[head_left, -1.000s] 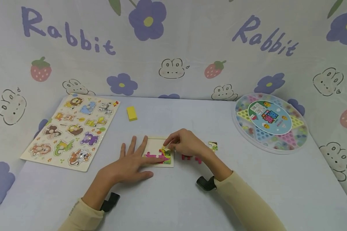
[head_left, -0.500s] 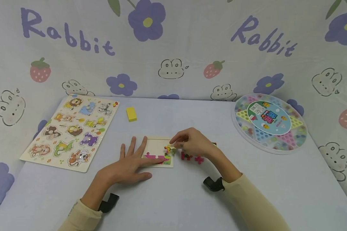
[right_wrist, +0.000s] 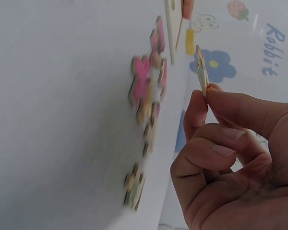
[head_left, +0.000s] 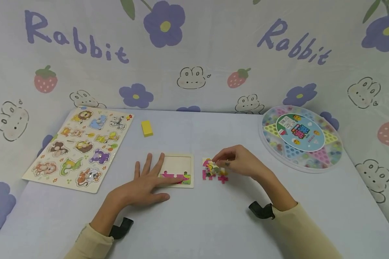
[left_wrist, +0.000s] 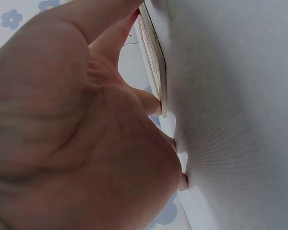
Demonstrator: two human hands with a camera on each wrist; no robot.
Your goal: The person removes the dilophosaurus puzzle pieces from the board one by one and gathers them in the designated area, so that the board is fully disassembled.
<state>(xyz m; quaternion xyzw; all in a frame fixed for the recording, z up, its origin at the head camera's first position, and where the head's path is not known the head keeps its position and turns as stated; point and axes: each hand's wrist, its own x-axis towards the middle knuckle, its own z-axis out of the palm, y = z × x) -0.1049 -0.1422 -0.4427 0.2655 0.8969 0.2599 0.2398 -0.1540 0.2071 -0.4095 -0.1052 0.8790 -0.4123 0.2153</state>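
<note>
My left hand [head_left: 146, 187] lies with straight, spread fingers at the left side of a small wooden puzzle tray [head_left: 192, 169]. Its index finger reaches across a row of pink and green jigsaw pieces [head_left: 186, 177] along the tray's near edge. In the left wrist view, fingertips touch the tray's edge [left_wrist: 156, 67]. To the tray's right, my right hand [head_left: 243, 162] pinches a jigsaw piece [right_wrist: 201, 72] between thumb and index finger, held up above the table. Below it lie several loose jigsaw pieces [head_left: 207, 176], pink, yellow and green. The picture on the pinched piece faces mostly away in the right wrist view.
A large animal puzzle board [head_left: 69, 144] lies at the left. Beyond the tray is a yellow block [head_left: 147, 128]. A round clear-lidded game box [head_left: 301, 138] sits at the back right. A printed cloth [head_left: 194, 43] hangs behind the table.
My right hand has lifted a jigsaw piece out of the tray and carried it right, over the loose pieces. My left hand stays in place.
</note>
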